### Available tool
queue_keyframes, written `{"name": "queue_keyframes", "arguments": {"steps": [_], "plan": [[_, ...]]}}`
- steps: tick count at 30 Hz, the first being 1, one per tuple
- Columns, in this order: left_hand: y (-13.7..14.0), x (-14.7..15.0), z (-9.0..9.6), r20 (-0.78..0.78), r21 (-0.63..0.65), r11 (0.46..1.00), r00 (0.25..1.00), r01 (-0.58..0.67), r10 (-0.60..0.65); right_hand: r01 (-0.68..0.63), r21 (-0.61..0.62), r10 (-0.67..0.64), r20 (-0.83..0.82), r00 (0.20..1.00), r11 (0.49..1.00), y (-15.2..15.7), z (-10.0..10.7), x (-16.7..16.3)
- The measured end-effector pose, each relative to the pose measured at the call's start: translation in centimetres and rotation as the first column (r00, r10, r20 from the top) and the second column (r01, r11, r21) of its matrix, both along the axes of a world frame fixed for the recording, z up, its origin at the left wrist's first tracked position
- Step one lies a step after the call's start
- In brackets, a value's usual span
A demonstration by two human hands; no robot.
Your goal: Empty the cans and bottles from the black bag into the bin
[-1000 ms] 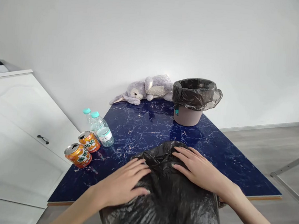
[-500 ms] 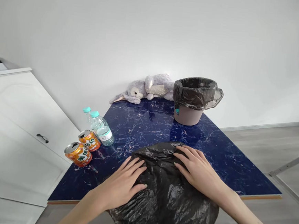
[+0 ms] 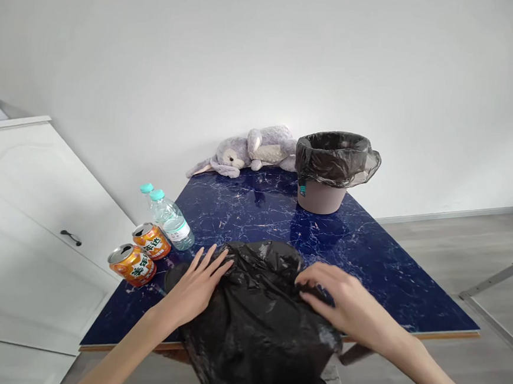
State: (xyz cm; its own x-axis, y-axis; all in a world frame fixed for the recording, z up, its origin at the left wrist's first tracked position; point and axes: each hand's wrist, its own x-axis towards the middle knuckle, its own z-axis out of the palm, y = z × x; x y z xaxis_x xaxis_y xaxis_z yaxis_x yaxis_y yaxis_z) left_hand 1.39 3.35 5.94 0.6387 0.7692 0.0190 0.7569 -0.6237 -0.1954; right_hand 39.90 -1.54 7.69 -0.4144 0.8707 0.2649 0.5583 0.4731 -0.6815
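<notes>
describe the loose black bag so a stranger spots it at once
On the blue marbled table, find the near edge. The crumpled black plastic bag hangs over that edge, touched by the left hand and the right hand. Unlike the black liner, it isn't fitted in the waste bin.

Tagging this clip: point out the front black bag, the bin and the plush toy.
Front black bag (image 3: 262,317): head view, middle of its crumpled surface.
Bin (image 3: 322,197): head view, lower outer wall.
Plush toy (image 3: 268,153): head view, pale belly.
</notes>
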Motion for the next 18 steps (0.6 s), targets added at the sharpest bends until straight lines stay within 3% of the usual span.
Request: {"name": "queue_keyframes", "arguments": {"steps": [2,4,7,9,11,14,18], "plan": [[0.7,-0.4,0.0,-0.032,0.034,0.999,0.999,-0.038,0.039,-0.262,-0.133,0.257,-0.055,0.965,0.956,-1.4,1.6,-0.6],[1.1,-0.8,-0.1,-0.043,0.037,0.997,0.997,-0.062,0.064,-0.352,-0.239,0.321,-0.158,0.934,0.905,-2.0,2.4,-0.8],[1.2,-1.2,-0.5,-0.014,0.014,0.998,0.998,-0.061,0.061,-0.105,-0.274,0.038,-0.238,0.97,0.956,-1.1,1.6,-0.5],[1.1,-1.2,-0.7,0.006,0.009,0.999,0.999,-0.052,0.052,0.045,-0.282,-0.116,-0.24,0.964,0.958,0.1,0.1,-0.3],[1.0,-1.2,-0.8,0.01,0.012,0.999,0.999,-0.049,0.049,0.044,-0.34,-0.144,-0.274,0.951,0.939,1.1,-1.3,-0.4],[0.8,-0.9,-0.6,0.005,0.017,0.999,0.999,-0.048,0.048,-0.068,-0.445,-0.124,-0.389,0.913,0.893,1.8,-2.5,-1.5],[0.8,-0.7,-0.4,0.023,0.019,0.999,0.999,-0.032,0.031,-0.085,-0.412,-0.102,-0.413,0.905,0.907,2.0,-2.5,-3.5]]}}
